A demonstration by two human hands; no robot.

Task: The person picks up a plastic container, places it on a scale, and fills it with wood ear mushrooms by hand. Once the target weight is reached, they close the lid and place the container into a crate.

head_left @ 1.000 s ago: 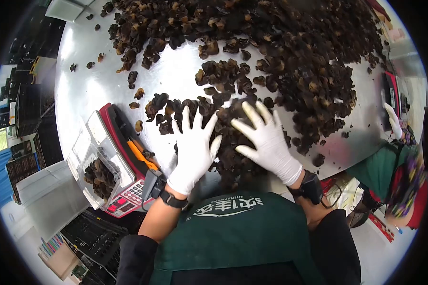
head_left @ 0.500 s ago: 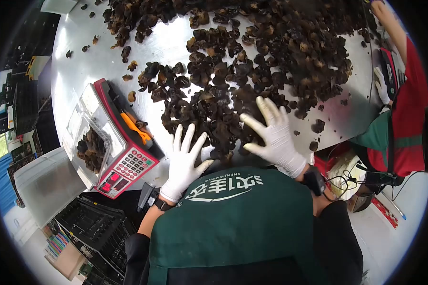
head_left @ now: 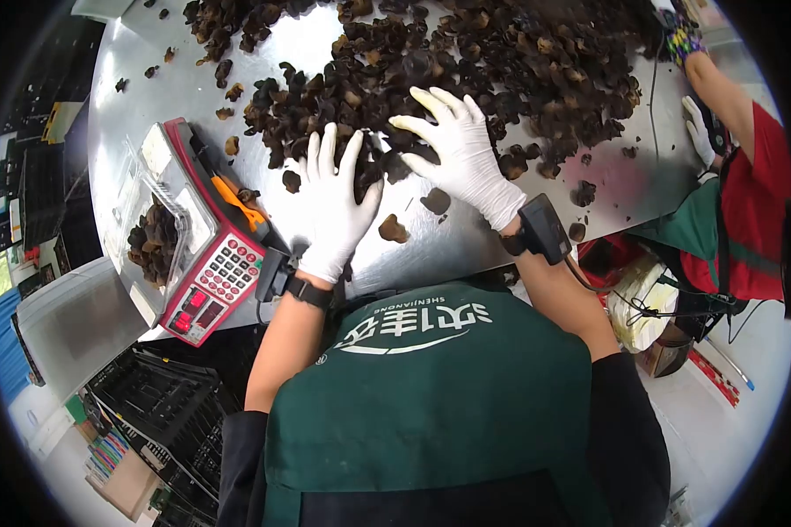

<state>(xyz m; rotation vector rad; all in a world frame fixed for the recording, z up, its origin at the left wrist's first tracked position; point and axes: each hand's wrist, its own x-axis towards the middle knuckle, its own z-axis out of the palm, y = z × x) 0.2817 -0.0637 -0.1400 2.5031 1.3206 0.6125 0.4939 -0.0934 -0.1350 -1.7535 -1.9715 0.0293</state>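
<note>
Dark brown, curled fungus-like pieces [head_left: 536,79] lie heaped over the metal table [head_left: 466,241]. My left hand [head_left: 336,206], in a white glove, rests at the near edge of the heap with its fingers spread. To its right, my right hand [head_left: 461,158], also gloved, has fingers apart and slightly bent over the pieces. Neither hand holds anything that shows. Loose pieces, among them a light brown one [head_left: 394,229], lie between and below the hands.
A red and white scale [head_left: 220,263] stands at the left, bearing a clear container of pieces [head_left: 154,241] and an orange-handled tool [head_left: 239,200] at its side. A co-worker in red [head_left: 756,211] is at the right. Black crates [head_left: 163,413] stand lower left.
Both my hands have moved forward, away from my body, and the nearest pieces have shifted forward with them. Bare metal now shows before my apron. The co-worker's raised arm has moved.
</note>
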